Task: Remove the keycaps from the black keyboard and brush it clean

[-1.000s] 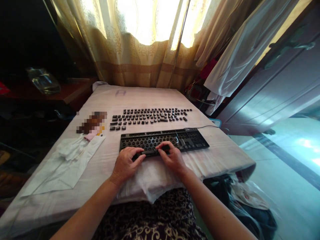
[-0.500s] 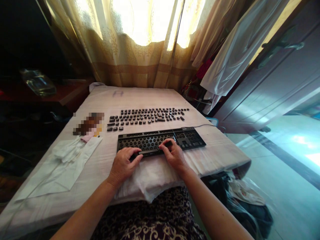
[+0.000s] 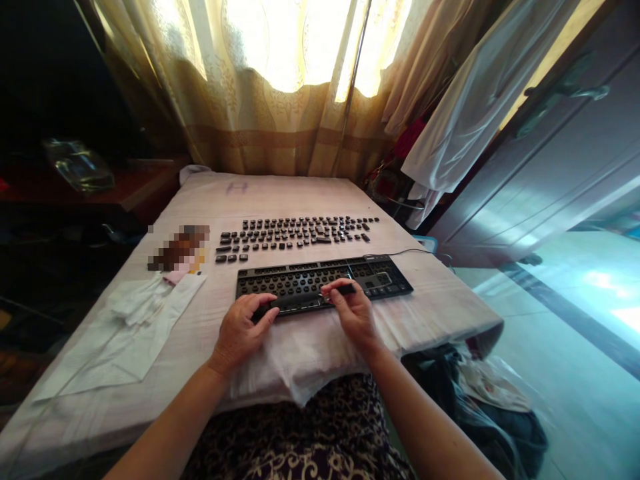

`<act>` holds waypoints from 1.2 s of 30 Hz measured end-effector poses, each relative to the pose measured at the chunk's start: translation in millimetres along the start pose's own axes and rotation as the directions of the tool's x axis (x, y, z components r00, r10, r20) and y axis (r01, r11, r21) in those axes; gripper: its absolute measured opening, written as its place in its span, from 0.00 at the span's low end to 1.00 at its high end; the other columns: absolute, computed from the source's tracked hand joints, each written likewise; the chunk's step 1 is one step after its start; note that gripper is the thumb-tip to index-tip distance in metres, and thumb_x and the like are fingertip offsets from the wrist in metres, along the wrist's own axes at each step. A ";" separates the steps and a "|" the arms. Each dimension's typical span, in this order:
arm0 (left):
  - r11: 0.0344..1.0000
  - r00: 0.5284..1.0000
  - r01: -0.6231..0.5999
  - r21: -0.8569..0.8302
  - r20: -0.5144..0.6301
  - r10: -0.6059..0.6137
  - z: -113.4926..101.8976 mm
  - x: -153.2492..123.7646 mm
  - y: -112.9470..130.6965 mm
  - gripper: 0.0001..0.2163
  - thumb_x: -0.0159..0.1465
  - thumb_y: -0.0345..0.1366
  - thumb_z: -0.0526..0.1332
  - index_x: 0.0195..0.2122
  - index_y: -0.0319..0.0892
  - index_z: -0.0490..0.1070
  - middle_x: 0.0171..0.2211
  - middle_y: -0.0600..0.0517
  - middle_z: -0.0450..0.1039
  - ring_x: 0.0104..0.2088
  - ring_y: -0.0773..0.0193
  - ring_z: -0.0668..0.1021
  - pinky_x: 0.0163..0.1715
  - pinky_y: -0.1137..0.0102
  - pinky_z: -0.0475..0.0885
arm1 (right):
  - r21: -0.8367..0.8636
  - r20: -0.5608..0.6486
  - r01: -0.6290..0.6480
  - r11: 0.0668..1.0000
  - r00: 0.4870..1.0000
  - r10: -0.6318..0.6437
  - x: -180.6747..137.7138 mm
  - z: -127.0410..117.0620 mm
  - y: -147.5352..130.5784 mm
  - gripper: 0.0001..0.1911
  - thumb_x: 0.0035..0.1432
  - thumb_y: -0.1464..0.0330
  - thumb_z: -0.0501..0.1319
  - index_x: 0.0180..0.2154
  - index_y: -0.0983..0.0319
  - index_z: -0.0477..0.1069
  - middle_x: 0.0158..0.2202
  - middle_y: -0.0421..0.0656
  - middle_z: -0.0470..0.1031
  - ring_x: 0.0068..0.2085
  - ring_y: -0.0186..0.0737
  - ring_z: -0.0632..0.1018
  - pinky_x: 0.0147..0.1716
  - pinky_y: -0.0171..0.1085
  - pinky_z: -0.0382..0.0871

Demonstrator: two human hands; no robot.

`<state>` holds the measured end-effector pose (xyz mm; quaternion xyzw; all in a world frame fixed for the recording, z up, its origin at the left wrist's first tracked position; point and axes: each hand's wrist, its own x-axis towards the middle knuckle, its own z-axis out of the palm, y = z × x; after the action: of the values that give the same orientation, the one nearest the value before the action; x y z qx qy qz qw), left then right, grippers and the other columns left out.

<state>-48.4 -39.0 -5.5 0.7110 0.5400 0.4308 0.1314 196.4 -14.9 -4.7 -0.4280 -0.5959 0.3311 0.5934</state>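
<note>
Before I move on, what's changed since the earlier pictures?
The right hand, holding a dark tool, has shifted right along the keyboard; the left hand has eased left. The long key between them appears lifted. The loose keys and paper stayed put.

Glare through curtain point(image 3: 265, 113), dark left

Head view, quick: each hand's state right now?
Left hand: holding the keyboard at its near left corner.
Right hand: closed, pinching a dark object, too unclear to identify.

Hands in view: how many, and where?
2: the left hand at the near left corner of the keyboard, the right hand at its near edge, right of the middle.
</note>
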 end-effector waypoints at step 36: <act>0.971 0.992 0.123 -0.207 -0.001 -0.126 -14.4 -16.2 -1.0 0.10 0.62 0.40 0.64 0.43 0.47 0.80 0.39 0.51 0.83 0.40 0.59 0.83 0.45 0.65 0.79 | -0.504 0.314 0.416 0.757 0.905 -0.288 -22.9 -12.6 -6.4 0.20 0.63 0.70 0.62 0.56 0.56 0.73 0.43 0.45 0.84 0.44 0.47 0.82 0.47 0.47 0.76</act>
<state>-60.6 -56.9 -5.2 0.6550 0.5371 0.4805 0.2272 206.5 -39.7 -7.7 -0.4234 -0.7973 0.0686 0.4246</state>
